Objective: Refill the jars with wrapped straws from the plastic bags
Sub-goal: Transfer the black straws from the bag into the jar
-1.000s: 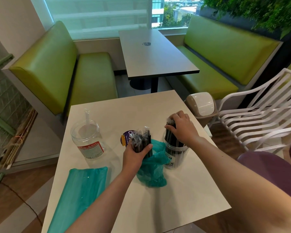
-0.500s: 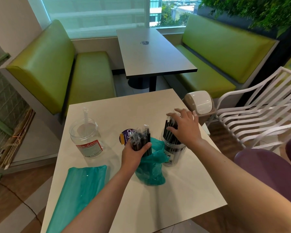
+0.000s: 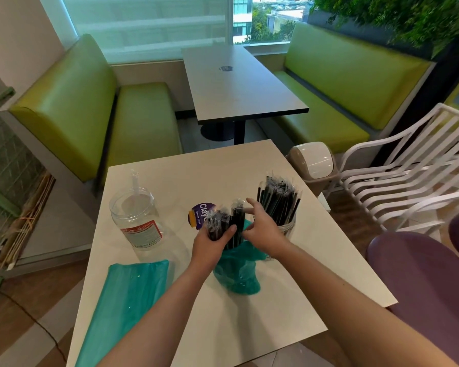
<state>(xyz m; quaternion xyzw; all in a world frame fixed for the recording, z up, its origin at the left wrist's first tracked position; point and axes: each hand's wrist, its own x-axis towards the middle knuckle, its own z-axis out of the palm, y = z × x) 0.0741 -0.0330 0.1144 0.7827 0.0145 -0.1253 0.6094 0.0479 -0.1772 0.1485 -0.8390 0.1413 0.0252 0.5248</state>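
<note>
Left hand (image 3: 214,241) wrapped round a bundle (image 3: 224,223) of black wrapped straws, thumb across the front, lower ends still down in the open teal bag (image 3: 236,274) standing on the white table (image 3: 223,176). Right hand (image 3: 263,229) just beside, fingers loosely curved and reaching at the bundle's right edge; cannot tell whether pinching any straw or only touching. Directly behind that hand, a jar (image 3: 286,227) packed with upright wrapped straws (image 3: 277,200), fanned a little toward the top. Well to the left, a second jar (image 3: 137,221), clear with a red-and-white label, holding a single pale straw. Between the two jars, a purple lid (image 3: 200,214) lying flat, partly hidden by the bundle. At the near left corner, another teal bag (image 3: 125,305) laid flat, reaching over the table's edge. Beyond the far right corner, a small bin (image 3: 314,162) with a swing top.
</note>
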